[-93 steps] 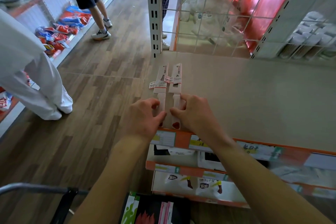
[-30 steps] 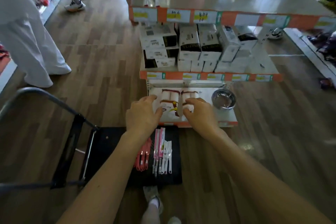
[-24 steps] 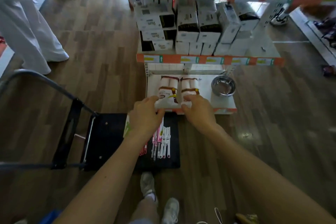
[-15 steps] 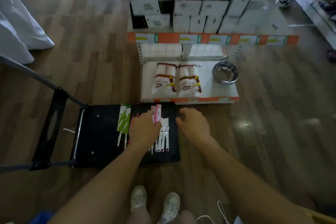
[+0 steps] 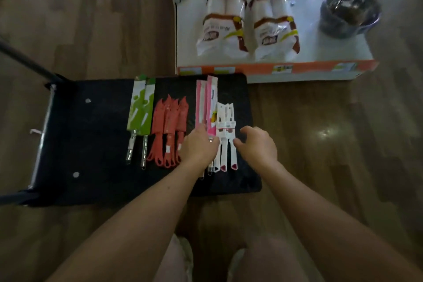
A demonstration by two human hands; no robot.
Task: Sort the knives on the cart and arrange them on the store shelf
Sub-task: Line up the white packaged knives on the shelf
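Gathering one kind of knife at a time looks like the step you are on. Both hands are at the right-hand end of the black cart (image 5: 96, 144), mid-frame.

Your left hand (image 5: 199, 147) lies over the handles of the pink-sleeved knives (image 5: 206, 103) with its back to the camera, so I cannot tell whether its fingers have hold of anything. Your right hand (image 5: 259, 145) hovers just beside the two small white knives (image 5: 226, 121). Its fingers (image 5: 248, 130) are loosely curled, the thumb is near the outer handle, and it holds nothing.

The knives already lie in four groups. From left to right these are the green-sleeved pair (image 5: 141, 107), the red knives (image 5: 170, 121), the pink pair and the white pair.

- **Grip:** close in on a single group from both sides, at the handles rather than the card sleeves.
- **Lift:** raise the pair together so the two knives keep parallel.
- **Neighbours:** the pink and white groups lie touching, so part them before you lift or one will likely drag the other askew.
- **Sleeves:** leave them on.

The bottom shelf (image 5: 320, 52), at the upper right of the frame, carries two white packets (image 5: 247, 27) and a metal bowl (image 5: 349, 12). The bare board between them seems a fair spot.

As for writing, the packets bear brown and yellow printing with characters too blurred to read. The tags on the orange strip (image 5: 304, 67) along the shelf's front edge are unreadable too. Print on the knife sleeves is too small to make out.
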